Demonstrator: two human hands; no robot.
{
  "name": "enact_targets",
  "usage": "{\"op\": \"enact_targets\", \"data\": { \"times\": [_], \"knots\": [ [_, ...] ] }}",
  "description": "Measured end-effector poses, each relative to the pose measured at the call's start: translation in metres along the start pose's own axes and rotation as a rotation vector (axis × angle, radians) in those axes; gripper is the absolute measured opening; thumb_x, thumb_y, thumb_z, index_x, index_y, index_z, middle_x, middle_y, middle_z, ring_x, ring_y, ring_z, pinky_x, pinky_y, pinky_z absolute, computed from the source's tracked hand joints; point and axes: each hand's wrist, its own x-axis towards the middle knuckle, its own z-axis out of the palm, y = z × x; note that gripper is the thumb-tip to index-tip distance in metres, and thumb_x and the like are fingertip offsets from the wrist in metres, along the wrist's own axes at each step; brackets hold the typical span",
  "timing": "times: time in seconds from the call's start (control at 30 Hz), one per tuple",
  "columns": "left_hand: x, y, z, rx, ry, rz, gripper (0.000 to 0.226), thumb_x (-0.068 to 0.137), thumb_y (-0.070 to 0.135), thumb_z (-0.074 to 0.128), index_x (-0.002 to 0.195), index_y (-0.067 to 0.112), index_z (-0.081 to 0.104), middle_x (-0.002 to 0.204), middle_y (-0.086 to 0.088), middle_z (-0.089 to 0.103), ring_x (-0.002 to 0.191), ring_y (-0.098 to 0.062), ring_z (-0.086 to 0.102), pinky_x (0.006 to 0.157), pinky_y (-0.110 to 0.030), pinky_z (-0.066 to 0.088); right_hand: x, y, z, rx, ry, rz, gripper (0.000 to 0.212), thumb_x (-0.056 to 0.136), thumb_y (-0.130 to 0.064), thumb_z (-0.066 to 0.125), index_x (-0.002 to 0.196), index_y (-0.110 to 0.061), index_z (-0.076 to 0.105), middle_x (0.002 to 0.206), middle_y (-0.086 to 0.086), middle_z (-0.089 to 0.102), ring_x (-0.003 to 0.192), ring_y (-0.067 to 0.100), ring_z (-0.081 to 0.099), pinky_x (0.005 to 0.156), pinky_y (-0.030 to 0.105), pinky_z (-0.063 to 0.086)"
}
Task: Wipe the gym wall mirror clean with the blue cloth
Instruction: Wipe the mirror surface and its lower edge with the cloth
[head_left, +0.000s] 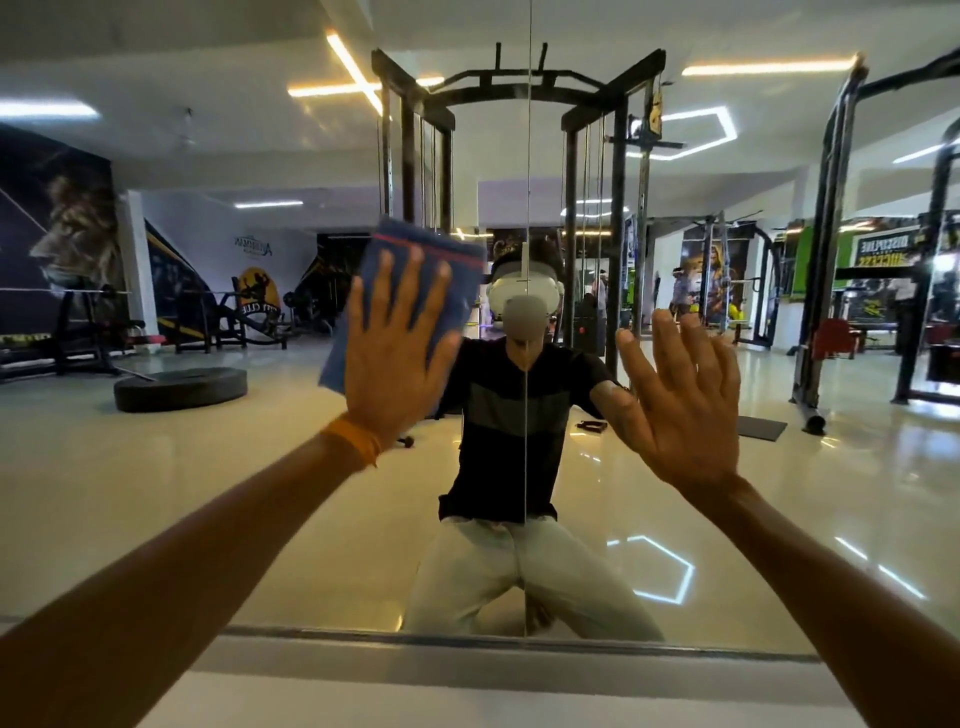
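Observation:
The gym wall mirror fills the view, with a vertical seam between two panes near the middle. A blue cloth with a red stripe lies flat against the left pane at about head height. My left hand presses it to the glass with straight, spread fingers; an orange band circles that wrist. To the right of the seam, my right hand lies flat on the glass, fingers spread, holding nothing. My own reflection kneels between the two hands.
The mirror's lower edge meets a pale ledge just below my arms. Reflected in the glass are a black cable machine, benches, a weight plate on the floor and people at the far right.

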Motion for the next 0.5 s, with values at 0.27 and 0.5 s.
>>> {"op": "enact_targets", "data": {
  "times": [0.27, 0.5],
  "knots": [
    [-0.05, 0.019, 0.006, -0.009, -0.104, 0.35, 0.067, 0.108, 0.054, 0.029, 0.164, 0.019, 0.021, 0.172, -0.009, 0.011, 0.16, -0.032, 0.007, 0.129, -0.055, 0.001, 0.0, 0.001, -0.002, 0.045, -0.015, -0.005, 0.067, 0.105, -0.047, 0.048, 0.164, -0.024, 0.027, 0.173, 0.013, 0.014, 0.159, 0.036, 0.012, 0.127, 0.058, 0.011],
    [0.003, 0.014, -0.001, 0.031, -0.054, 0.174, 0.065, 0.11, 0.049, 0.027, 0.165, 0.018, 0.013, 0.172, -0.016, 0.011, 0.159, -0.037, 0.007, 0.128, -0.056, 0.001, -0.001, 0.0, 0.0, 0.037, -0.005, -0.007, 0.062, 0.108, -0.049, 0.038, 0.163, -0.022, 0.031, 0.172, 0.015, 0.016, 0.159, 0.038, 0.014, 0.126, 0.059, 0.014]
  ]
}}
